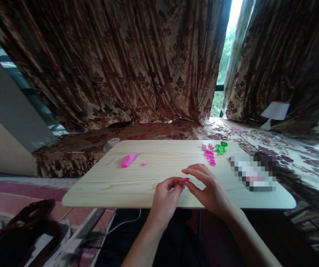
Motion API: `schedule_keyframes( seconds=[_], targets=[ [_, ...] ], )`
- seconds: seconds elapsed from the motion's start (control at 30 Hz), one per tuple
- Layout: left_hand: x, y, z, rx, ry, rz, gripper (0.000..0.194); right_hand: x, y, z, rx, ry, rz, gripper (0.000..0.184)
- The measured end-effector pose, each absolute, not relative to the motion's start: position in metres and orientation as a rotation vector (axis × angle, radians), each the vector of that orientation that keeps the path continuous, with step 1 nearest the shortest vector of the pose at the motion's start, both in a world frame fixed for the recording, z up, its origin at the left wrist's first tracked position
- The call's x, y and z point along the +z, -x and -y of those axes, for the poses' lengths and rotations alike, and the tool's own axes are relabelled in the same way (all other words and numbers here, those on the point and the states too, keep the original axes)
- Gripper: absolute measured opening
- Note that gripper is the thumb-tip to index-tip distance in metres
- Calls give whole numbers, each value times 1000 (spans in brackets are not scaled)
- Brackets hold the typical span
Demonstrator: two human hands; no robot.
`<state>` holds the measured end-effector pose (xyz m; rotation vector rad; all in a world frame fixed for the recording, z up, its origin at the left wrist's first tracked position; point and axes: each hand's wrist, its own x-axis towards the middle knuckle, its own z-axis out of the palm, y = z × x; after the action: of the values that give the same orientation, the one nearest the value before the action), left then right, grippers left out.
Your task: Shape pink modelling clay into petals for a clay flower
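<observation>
Over the front part of the wooden table (100,189), my left hand (165,196) pinches a small flat piece of pink modelling clay (186,179) between thumb and fingertips. Close on its right is my right hand (208,187), fingers apart and thumb at or near the clay's edge; contact is unclear. A larger pink clay lump (129,160) lies on the left half, with a tiny pink bit (145,164) beside it. Toward the back right are several shaped pink pieces (210,156) and green clay pieces (221,148).
A thin pale strip (110,161) lies left of the pink lump. At the back left corner stands a clear container (111,144). A blurred-out object (252,174) occupies the table's right side. Behind are patterned curtains (148,66) and a white lamp (276,110).
</observation>
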<state>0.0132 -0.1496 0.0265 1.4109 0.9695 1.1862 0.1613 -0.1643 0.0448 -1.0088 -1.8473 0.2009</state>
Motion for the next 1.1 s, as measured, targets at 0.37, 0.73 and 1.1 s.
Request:
schedule_keyframes(
  seconds=[0.37, 0.73, 1.1],
  targets=[
    [27, -14, 153, 1193, -1179, -941, 19, 29, -154, 164, 279, 1067, 1625, 6],
    [26, -15, 152, 1282, -1092, -954, 23, 31, -143, 168, 324, 1047, 1576, 10],
    [28, -18, 153, 1336, -925, -912, 19, 13, -129, 175, 200, 1088, 1534, 30]
  ],
)
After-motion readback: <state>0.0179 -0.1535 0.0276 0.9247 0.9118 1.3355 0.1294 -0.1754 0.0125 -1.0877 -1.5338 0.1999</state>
